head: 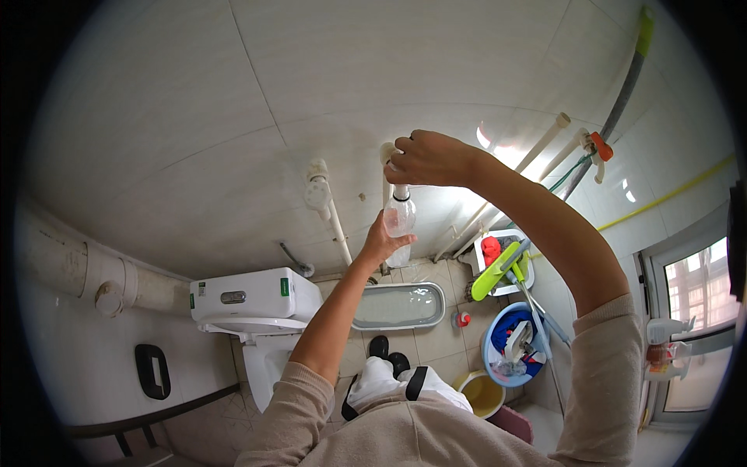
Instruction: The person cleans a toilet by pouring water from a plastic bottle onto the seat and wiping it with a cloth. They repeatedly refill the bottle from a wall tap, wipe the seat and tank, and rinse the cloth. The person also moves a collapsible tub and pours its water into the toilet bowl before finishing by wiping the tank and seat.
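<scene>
A clear plastic bottle with a dark ring round its neck is held upright in my left hand, whose thumb crosses its lower part. My right hand is curled just above, over the bottle's top and beside a pale pipe end on the wall. Its fingers hide whatever they grip there, so I cannot tell if it is the bottle's top or a fitting. Beneath the bottle, a long grey-rimmed basin holding water rests on the tiled floor.
A white toilet stands left. On the right are a blue tub of cloths, a green mop head, a white basin, a small red-capped bottle and a yellow bucket. A pipe with a valve runs up the wall.
</scene>
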`<act>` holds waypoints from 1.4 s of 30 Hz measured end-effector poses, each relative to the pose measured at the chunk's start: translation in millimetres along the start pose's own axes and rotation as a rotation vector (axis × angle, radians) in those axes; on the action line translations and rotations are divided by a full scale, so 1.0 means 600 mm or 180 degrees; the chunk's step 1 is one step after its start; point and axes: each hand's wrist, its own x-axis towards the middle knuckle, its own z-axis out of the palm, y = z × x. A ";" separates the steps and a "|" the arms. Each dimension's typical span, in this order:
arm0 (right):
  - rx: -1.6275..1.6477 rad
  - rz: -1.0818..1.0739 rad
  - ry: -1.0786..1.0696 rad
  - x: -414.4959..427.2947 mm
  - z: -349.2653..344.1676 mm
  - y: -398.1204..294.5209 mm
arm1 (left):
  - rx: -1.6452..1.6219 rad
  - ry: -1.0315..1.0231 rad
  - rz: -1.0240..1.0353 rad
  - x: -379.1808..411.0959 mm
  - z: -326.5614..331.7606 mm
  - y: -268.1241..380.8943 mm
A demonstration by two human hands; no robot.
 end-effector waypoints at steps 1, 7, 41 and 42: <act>-0.0024 0.0006 -0.0019 0.000 -0.002 -0.001 | 0.0036 0.0029 0.0032 0.001 0.001 -0.004; -0.0026 0.0097 -0.0172 0.002 -0.003 -0.007 | 0.0083 0.0047 0.0035 0.002 0.002 -0.014; -0.0007 0.0375 -0.0018 -0.003 0.009 -0.022 | 0.0209 0.0086 0.0081 -0.001 0.003 0.006; -0.0001 0.0381 -0.0025 -0.001 0.008 -0.023 | 0.0183 0.0100 0.0088 -0.001 0.002 0.000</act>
